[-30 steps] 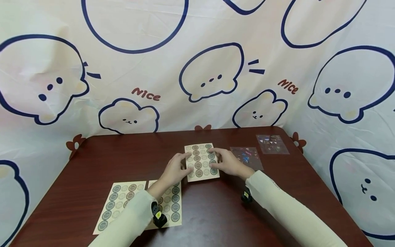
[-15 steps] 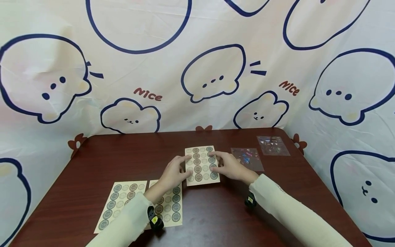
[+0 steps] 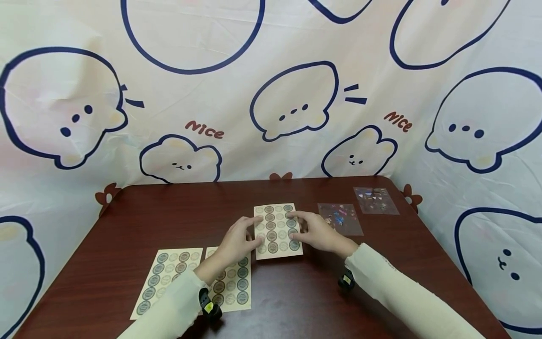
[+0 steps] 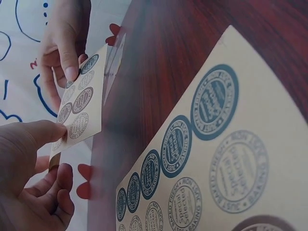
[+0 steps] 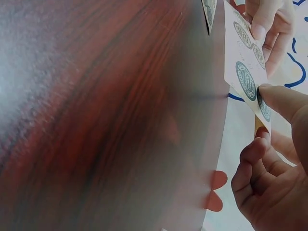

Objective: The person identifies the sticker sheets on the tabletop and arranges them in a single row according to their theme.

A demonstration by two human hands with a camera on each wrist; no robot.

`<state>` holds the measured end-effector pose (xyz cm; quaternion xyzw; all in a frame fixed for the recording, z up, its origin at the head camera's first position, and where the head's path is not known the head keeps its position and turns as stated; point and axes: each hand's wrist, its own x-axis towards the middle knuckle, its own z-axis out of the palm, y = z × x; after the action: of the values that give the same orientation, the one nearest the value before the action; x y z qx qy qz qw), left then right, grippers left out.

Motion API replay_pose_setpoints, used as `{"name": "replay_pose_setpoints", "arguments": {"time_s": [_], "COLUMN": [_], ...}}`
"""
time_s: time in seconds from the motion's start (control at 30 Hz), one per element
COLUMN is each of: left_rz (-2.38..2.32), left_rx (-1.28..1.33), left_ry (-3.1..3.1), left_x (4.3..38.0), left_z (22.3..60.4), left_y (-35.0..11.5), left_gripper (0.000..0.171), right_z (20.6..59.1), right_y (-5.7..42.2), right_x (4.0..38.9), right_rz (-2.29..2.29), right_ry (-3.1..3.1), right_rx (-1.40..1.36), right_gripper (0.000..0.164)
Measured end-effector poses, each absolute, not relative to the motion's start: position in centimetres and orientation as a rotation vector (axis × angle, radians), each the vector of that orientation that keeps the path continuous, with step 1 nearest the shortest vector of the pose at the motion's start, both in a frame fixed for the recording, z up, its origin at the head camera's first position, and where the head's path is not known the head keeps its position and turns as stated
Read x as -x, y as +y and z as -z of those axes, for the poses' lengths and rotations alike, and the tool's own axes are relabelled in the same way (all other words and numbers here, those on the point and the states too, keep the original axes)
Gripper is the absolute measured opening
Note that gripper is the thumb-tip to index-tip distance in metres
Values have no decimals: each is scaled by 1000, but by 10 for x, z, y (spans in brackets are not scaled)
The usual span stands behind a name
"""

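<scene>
A cream sheet of round stickers (image 3: 277,230), in columns of grey, brown and pale circles, is held up over the table between both hands. My left hand (image 3: 237,239) pinches its left edge, thumb on the printed face and curled fingers behind, as the left wrist view shows. On the opposite edge my right hand (image 3: 319,231) pinches it the same way; in the right wrist view the thumb (image 5: 281,101) presses near a dark sticker. Two more sticker sheets lie flat at the lower left: one sheet (image 3: 163,270) farther out, the other sheet (image 3: 237,287) partly under my left forearm.
Right of the hands lies a clear plastic sheet (image 3: 349,221) with small colourful pieces. A second clear sheet (image 3: 376,201) with shiny shapes is near the back right corner. A printed cloth (image 3: 237,94) hangs behind the dark red wooden table (image 3: 203,207).
The held sticker sheet has come slightly nearer and lower in the head view, with both hands keeping their pinch. The sheets on the table stay put.
</scene>
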<state>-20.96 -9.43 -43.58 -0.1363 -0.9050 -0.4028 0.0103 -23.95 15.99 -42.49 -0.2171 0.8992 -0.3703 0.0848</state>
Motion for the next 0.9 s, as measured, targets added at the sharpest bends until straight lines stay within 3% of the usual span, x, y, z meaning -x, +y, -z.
{"name": "replay_pose_setpoints", "arguments": {"time_s": [0.9], "left_rz": [1249], "left_rx": [455], "left_ry": [-2840], "left_x": [199], "left_z": [442], "left_y": [-98], "left_gripper": [51], "right_z": [434], "right_y": [163], "right_x": [228], "right_rz": [1092], "right_ry": [2635], "right_rx": [688], "right_gripper": [55]}}
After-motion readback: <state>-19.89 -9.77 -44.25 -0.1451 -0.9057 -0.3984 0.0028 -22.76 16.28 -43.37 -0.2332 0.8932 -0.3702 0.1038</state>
